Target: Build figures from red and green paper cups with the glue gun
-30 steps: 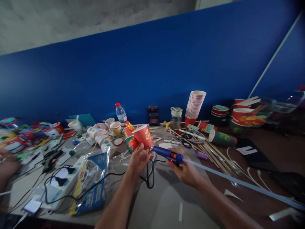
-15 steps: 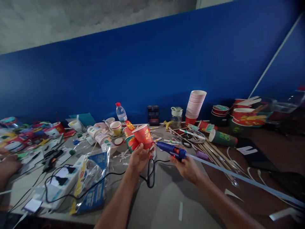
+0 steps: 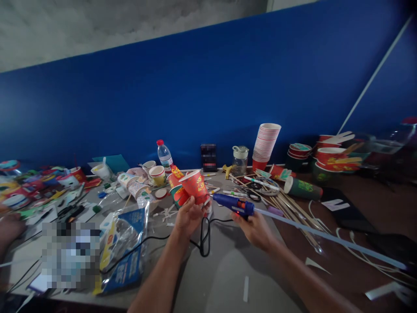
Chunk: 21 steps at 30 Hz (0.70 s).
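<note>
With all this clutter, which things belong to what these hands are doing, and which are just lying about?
In use:
- red paper cup, held in the left hand
- blue glue gun, held in the right hand
- long glue stick at its back

Apparently just lying about:
- tall cup stack
- red-capped bottle
- lidded jar
- green cup on its side
</note>
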Each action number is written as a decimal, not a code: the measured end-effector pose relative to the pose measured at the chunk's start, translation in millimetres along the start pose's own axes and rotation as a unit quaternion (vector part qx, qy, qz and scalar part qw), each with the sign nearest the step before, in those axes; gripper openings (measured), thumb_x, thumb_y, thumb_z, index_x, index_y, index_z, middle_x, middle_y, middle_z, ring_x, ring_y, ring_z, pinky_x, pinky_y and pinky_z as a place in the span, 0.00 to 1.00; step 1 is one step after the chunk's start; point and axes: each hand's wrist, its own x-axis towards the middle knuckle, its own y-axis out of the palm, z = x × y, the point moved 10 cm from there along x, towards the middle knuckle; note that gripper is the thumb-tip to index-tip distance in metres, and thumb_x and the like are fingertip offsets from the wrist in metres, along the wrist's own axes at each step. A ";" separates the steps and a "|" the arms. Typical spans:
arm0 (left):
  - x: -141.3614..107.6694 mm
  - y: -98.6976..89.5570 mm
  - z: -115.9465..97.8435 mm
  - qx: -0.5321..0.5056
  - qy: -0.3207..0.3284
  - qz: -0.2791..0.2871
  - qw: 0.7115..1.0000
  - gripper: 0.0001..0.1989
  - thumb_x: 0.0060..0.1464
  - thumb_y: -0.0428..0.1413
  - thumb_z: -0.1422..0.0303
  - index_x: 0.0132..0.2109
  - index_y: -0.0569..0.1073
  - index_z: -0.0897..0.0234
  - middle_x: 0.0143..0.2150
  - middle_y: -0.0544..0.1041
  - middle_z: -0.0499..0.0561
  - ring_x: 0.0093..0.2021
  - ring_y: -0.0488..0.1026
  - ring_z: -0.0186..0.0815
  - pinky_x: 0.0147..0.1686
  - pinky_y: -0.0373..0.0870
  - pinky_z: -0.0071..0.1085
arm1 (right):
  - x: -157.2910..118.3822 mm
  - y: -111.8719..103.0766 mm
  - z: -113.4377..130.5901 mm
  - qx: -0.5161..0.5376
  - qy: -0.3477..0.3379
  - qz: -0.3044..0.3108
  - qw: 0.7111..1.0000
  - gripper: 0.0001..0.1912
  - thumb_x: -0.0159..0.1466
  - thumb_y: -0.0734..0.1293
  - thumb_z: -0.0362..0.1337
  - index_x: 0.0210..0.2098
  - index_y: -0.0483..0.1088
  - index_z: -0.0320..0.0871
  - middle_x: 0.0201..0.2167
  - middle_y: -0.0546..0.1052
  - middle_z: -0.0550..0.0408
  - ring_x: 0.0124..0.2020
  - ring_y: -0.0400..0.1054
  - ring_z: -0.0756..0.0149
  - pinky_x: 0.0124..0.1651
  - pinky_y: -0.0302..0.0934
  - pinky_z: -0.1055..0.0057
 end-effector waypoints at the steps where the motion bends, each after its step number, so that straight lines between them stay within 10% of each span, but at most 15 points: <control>1: -0.4 1.5 0.0 0.001 -0.001 0.009 1.000 0.15 0.57 0.52 0.70 0.52 0.72 0.61 0.39 0.81 0.53 0.42 0.77 0.42 0.51 0.66 0.44 | 0.8 -0.4 -3.2 0.004 0.015 0.001 1.000 0.17 0.55 0.67 0.50 0.35 0.70 0.42 0.19 0.64 0.59 0.20 0.58 0.69 0.20 0.51 0.74; 5: -0.9 2.8 -0.6 -0.005 0.000 0.019 1.000 0.17 0.57 0.53 0.69 0.54 0.71 0.60 0.40 0.81 0.53 0.43 0.76 0.42 0.51 0.65 0.45 | 1.0 0.9 -6.4 0.037 0.058 0.009 0.998 0.19 0.51 0.69 0.52 0.30 0.67 0.42 0.16 0.55 0.64 0.17 0.46 0.75 0.17 0.42 0.76; 12: 0.5 -1.9 -1.0 -0.010 0.007 -0.011 1.000 0.16 0.56 0.54 0.70 0.52 0.73 0.59 0.39 0.80 0.52 0.40 0.76 0.40 0.50 0.66 0.42 | -3.1 7.6 10.8 0.116 0.055 0.020 0.992 0.22 0.46 0.71 0.52 0.33 0.69 0.42 0.26 0.68 0.57 0.26 0.61 0.69 0.29 0.61 0.72; 21: -1.6 2.3 -2.5 -0.016 0.002 0.015 1.000 0.16 0.56 0.53 0.68 0.52 0.73 0.60 0.38 0.81 0.53 0.44 0.76 0.43 0.52 0.64 0.45 | 3.8 1.9 -9.1 0.070 0.053 0.019 0.996 0.18 0.52 0.69 0.51 0.25 0.65 0.42 0.18 0.60 0.62 0.20 0.51 0.74 0.21 0.48 0.76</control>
